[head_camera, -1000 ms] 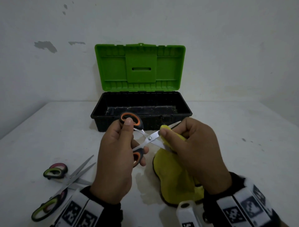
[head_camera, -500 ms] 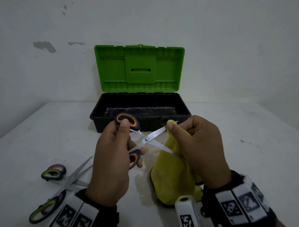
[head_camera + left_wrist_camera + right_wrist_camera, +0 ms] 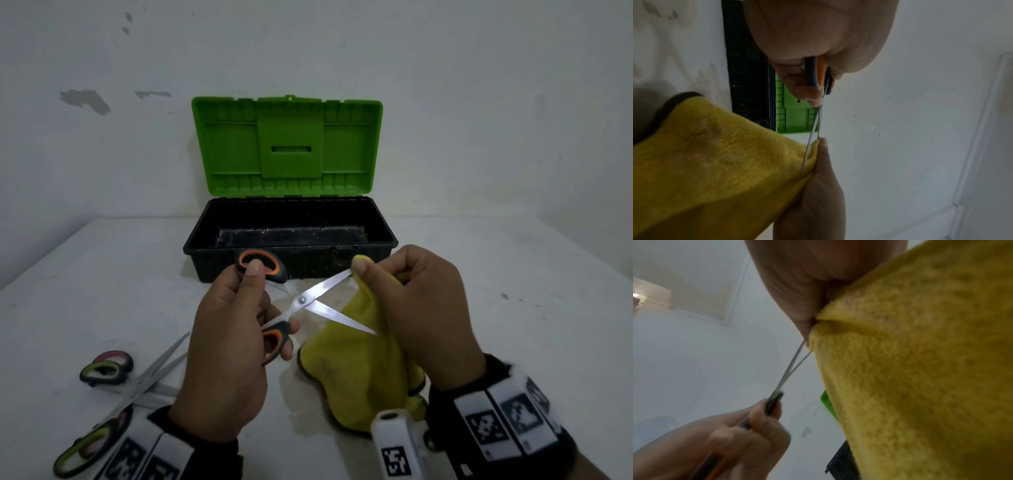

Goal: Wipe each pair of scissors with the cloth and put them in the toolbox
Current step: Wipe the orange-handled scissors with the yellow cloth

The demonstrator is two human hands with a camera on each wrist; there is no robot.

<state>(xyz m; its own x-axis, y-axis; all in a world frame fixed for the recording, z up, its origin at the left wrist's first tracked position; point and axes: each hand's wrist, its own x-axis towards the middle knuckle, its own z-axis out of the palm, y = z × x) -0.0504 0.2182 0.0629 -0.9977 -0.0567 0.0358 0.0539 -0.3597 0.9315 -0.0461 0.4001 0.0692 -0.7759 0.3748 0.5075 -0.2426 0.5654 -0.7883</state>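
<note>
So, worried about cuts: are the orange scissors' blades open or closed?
Open. The orange scissors' two blades spread in a V from the pivot; the right hand pinches the cloth round the upper blade.

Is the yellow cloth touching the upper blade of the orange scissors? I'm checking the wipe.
Touching. In the head view the right hand pinches the yellow cloth around the upper blade's tip of the orange scissors.

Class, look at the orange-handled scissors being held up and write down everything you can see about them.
The orange-handled scissors have black loops lined with orange and bright metal blades joined at a silver pivot. The blades are spread open. The left hand holds them above the table by both loops, in front of the open toolbox. The right hand pinches the yellow cloth round the upper blade near its tip; the lower blade lies bare over the cloth.
</note>
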